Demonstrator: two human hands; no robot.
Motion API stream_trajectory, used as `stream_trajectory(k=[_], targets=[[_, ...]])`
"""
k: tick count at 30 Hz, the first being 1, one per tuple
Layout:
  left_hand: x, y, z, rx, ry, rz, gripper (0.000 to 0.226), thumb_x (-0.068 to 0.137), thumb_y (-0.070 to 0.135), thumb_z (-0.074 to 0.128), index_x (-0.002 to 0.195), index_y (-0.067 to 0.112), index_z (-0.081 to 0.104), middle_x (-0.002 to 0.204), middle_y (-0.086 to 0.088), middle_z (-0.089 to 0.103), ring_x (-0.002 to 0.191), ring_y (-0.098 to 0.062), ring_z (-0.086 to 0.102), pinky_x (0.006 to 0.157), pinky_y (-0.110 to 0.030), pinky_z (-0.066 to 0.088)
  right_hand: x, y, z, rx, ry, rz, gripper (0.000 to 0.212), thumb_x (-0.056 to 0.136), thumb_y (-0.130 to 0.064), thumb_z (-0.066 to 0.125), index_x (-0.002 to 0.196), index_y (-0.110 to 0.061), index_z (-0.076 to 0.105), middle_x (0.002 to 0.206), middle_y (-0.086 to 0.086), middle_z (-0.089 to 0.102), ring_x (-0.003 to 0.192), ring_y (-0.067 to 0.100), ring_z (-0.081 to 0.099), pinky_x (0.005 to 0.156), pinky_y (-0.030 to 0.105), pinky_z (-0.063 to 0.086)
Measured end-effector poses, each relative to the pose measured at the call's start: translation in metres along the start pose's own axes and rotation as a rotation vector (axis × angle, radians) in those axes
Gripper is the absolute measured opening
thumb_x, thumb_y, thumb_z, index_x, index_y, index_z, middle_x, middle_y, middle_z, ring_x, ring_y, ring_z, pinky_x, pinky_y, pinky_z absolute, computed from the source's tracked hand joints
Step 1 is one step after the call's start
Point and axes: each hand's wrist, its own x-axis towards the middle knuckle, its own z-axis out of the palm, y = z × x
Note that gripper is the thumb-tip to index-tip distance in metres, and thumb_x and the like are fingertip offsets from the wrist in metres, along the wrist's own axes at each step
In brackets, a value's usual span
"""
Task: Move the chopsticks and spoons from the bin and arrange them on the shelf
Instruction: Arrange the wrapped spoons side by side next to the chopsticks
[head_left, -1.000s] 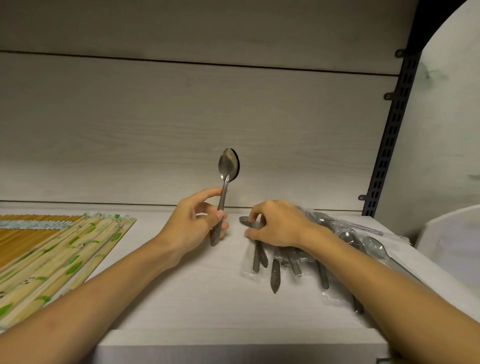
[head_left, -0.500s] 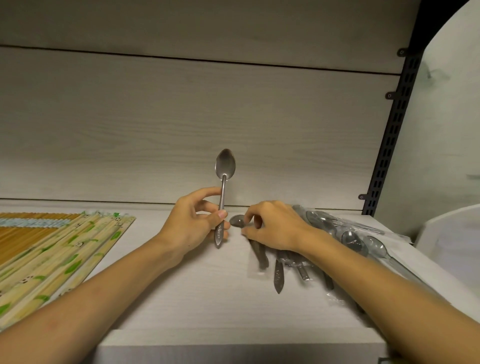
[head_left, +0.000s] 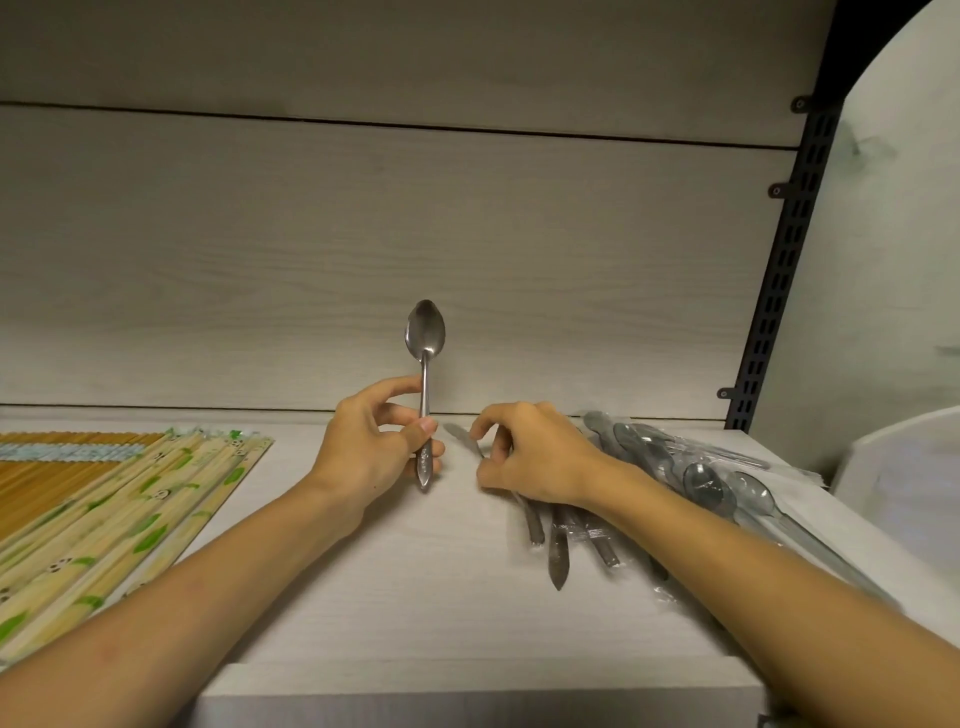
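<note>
My left hand (head_left: 374, 447) holds a metal spoon (head_left: 426, 353) upright by its handle, bowl up, above the pale wooden shelf (head_left: 395, 571). Just to its right, my right hand (head_left: 530, 452) rests on a pile of plastic-wrapped spoons (head_left: 561, 540) and pinches one wrapped spoon (head_left: 460, 434) whose bowl sticks out to the left. More wrapped spoons (head_left: 701, 467) lie fanned out behind my right forearm. Wrapped chopsticks (head_left: 114, 519) with green prints lie in a row at the shelf's left, beside plain brown ones (head_left: 47, 467).
The shelf's back panel (head_left: 363, 234) rises close behind my hands. A black slotted upright (head_left: 779, 270) stands at the right. A white bin rim (head_left: 893, 467) shows at the far right edge. The shelf's front edge (head_left: 467, 691) runs below my forearms.
My right hand has slid one wrapped spoon leftward out of the pile toward my left hand. The upright spoon in my left hand has turned slightly and shifted a little left.
</note>
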Motion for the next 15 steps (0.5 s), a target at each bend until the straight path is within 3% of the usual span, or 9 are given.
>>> stream_trajectory(k=[6,8,11,15], targets=[[0.003,-0.002,0.0,0.04,0.069,0.058,0.033,0.089,0.0,0.064,0.114,0.02,0.061,0.077,-0.005,0.063,0.063,-0.02,0.071,0.056,-0.031,0.057,0.005,0.002,-0.009,0.564,0.322,0.12,0.039,0.081,-0.008,0.07,0.115,-0.021,0.056,0.074,0.003,0.07,0.055,0.003,0.058,0.059,0.021,0.049],[0.001,-0.001,0.001,0.022,0.047,0.052,0.033,0.088,0.0,0.064,0.114,0.021,0.061,0.078,-0.006,0.064,0.064,-0.02,0.071,0.055,-0.029,0.057,0.004,0.002,-0.016,0.784,0.305,0.171,0.042,0.082,-0.009,0.073,0.118,-0.021,0.055,0.082,0.005,0.073,0.057,0.001,0.06,0.057,0.017,0.047],[-0.002,0.002,0.004,0.005,-0.013,0.05,0.034,0.087,0.0,0.065,0.115,0.02,0.062,0.084,-0.012,0.066,0.069,-0.022,0.073,0.06,-0.029,0.06,0.001,0.0,-0.021,0.991,0.201,0.183,0.035,0.082,-0.006,0.074,0.115,-0.011,0.062,0.085,0.005,0.074,0.068,0.009,0.065,0.065,0.024,0.052],[-0.008,0.006,0.007,-0.008,-0.124,0.085,0.037,0.085,0.0,0.068,0.112,0.024,0.064,0.097,-0.021,0.067,0.077,-0.024,0.073,0.07,-0.037,0.061,-0.003,-0.003,-0.019,1.115,0.134,0.178,0.026,0.082,-0.002,0.072,0.106,-0.003,0.063,0.087,0.013,0.071,0.076,0.02,0.068,0.069,0.028,0.06]])
